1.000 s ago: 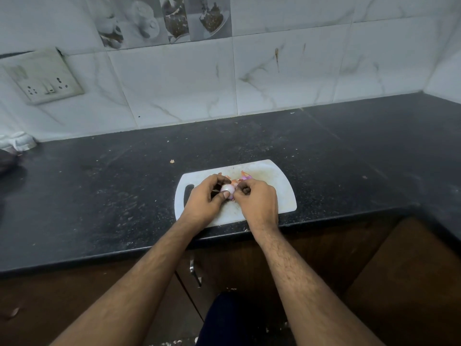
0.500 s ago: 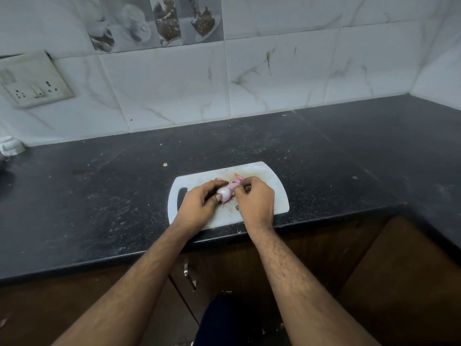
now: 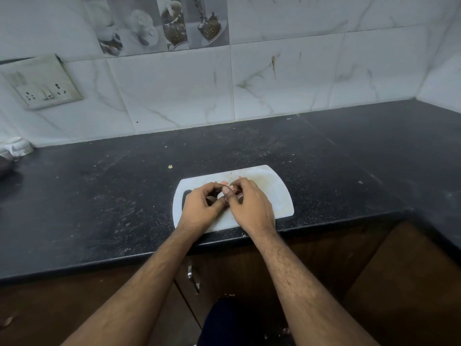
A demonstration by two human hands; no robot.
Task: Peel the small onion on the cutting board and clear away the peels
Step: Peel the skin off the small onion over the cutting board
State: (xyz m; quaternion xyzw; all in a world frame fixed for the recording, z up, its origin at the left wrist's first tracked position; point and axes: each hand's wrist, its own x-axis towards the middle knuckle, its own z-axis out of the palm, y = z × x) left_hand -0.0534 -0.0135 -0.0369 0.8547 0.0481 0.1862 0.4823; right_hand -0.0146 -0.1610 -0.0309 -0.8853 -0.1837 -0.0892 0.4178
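Just below the middle of the frame, the left hand (image 3: 199, 208) and right hand (image 3: 252, 206) meet fingertip to fingertip, both pinched on the small onion (image 3: 222, 196). It sits between them, above the cutting board (image 3: 279, 196), mostly hidden, so its long axis cannot be told. The right hand's fingers also grip a coppery peel (image 3: 234, 189) at the onion's upper right, so the pull likely goes rightward.

A small onion (image 3: 221, 196) is pinched between the left hand (image 3: 202, 208) and right hand (image 3: 252, 208) above a white cutting board (image 3: 277, 196) laid on the dark table (image 3: 99, 196)
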